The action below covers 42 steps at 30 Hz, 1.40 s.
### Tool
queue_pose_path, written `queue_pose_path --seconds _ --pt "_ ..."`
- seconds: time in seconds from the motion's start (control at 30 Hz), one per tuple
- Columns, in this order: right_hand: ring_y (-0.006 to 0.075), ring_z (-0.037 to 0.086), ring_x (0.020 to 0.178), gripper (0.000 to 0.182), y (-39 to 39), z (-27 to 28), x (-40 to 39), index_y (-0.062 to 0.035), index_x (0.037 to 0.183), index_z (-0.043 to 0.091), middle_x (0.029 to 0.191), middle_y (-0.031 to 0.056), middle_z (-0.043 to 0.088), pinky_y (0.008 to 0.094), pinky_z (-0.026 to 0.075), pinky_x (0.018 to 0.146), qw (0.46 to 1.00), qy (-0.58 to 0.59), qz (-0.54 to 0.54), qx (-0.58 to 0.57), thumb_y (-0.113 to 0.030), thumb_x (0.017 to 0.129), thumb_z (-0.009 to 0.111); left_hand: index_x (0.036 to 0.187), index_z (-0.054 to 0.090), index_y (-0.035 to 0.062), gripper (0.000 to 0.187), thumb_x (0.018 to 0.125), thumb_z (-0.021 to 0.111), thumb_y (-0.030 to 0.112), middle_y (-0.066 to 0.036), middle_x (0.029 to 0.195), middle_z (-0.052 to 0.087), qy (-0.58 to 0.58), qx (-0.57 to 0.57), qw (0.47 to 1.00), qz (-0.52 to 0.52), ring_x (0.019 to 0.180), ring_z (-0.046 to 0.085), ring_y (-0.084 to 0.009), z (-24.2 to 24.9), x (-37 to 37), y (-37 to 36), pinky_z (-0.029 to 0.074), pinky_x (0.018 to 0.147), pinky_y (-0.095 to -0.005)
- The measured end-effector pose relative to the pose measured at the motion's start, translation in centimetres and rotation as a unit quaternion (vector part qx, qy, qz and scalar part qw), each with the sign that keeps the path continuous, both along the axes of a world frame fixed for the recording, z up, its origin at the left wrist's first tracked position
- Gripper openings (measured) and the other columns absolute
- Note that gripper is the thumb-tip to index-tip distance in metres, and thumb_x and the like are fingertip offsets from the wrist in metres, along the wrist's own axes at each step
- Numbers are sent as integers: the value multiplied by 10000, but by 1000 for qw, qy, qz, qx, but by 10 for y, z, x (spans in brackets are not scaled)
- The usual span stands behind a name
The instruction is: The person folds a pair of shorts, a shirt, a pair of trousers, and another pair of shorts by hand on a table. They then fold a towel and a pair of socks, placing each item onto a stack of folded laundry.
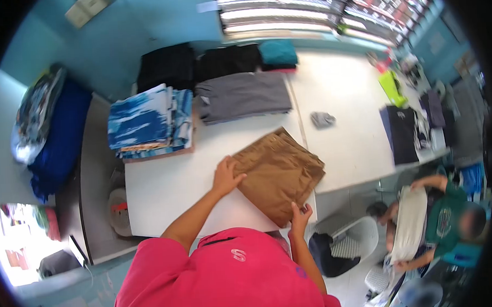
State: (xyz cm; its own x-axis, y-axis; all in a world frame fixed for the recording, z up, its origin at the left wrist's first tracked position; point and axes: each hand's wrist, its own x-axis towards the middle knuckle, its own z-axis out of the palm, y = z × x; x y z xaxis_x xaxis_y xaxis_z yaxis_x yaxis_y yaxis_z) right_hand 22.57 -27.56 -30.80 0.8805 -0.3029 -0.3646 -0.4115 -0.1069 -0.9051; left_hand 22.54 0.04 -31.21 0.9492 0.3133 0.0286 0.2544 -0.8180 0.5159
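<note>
1. Head view, the hands: the left hand (pixel 225 177) lies flat with fingers spread on the near-left edge of a folded brown garment (pixel 280 174). The right hand (pixel 300 216) pinches the garment's near corner, thumb and fingers closed on the cloth.
2. Head view, the garment: it lies at an angle on the white desk (pixel 171 189), close to the desk's near edge, with its near corner hanging just over that edge.
3. Head view, far-left part of the desk: a stack of blue-and-white patterned fabric (pixel 148 122) sits near the left edge, well apart from the brown garment, with bare desk between them.
4. Head view, far side: a folded grey pile (pixel 243 96) lies beside the patterned stack. Behind it, along the far edge, are black folded piles (pixel 198 65) and a teal piece (pixel 278 52).
5. Head view, right half of the desk: a small crumpled grey cloth (pixel 322 119) lies alone. Further right a dark garment (pixel 403 133) is spread near the right edge, with a bright green item (pixel 391 88) beyond it. The small clutter at the far-right corner is too blurred to name.
6. Head view, beyond the desk's near-right corner: another person holds a pale cloth (pixel 411 223) in both hands, clear of the brown garment.
7. Head view, left of the desk: a blue bundle (pixel 59 139) rests on a lower grey surface.
</note>
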Motion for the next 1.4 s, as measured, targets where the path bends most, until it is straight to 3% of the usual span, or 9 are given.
queue_pose_path --seconds 0.17,0.3,0.37,0.43,0.7,0.83,1.03,1.3,1.4 --pt "251 499 1044 610 -2 8 26 -35 1228 377 1176 105 478 348 427 865 924 144 124 333 -131 701 667 1150 459 30 525 766 598 361 -179 1229 404 7 -103 995 11 1142 395 -323 11 -24 21 327 960 -381" --pt "256 540 978 570 0 50 63 -45 1219 396 1085 110 535 364 472 805 942 151 125 271 -74 688 603 1196 404 36 462 814 549 253 -142 1183 443 20 -312 949 42 1107 438 -280 22 -49 52 367 922 -357" --pt "238 600 817 462 -6 56 100 -29 1124 485 955 104 592 350 503 720 967 107 173 156 -145 694 607 1195 397 45 434 803 542 161 -132 1164 458 -4 -277 961 30 1080 455 -286 19 -68 71 380 906 -368" --pt "221 561 912 503 19 119 133 -30 1178 436 1030 106 560 333 476 756 960 100 252 75 -63 693 566 1157 441 55 406 767 547 99 -114 1159 461 -25 -110 994 -4 1055 462 -282 6 -88 87 383 894 -375" --pt "170 555 896 468 208 326 176 -27 1171 465 1035 93 567 292 451 774 913 -97 393 -55 -82 716 554 1061 516 63 311 754 529 113 -86 1162 457 -69 -80 994 -40 1053 445 -242 -5 -115 111 383 874 -360" --pt "194 603 829 435 304 382 189 12 1150 476 997 117 590 293 494 714 900 -139 410 55 -109 743 569 1056 521 76 301 759 526 122 -87 1166 454 -70 -68 994 -43 1049 451 -235 -2 -115 114 379 875 -359" --pt "200 616 810 348 451 325 237 23 1079 523 971 124 609 292 504 707 803 -32 453 385 -235 846 526 1019 540 101 265 757 529 140 -58 1163 467 -57 -100 993 -23 1021 472 -227 -1 -113 118 395 856 -354" --pt "197 486 1058 462 552 102 304 -19 1213 429 1146 100 525 322 368 914 840 -15 474 266 -123 790 584 993 544 87 240 758 528 136 -48 1137 483 -62 -122 991 -15 1021 481 -203 -2 -109 124 398 862 -337" --pt "215 430 1097 555 544 86 289 13 1281 309 1218 134 440 304 317 948 878 -86 425 204 -98 794 550 984 546 91 243 746 533 136 -47 1142 484 -53 -129 990 -12 1020 481 -211 -1 -109 123 396 863 -345"
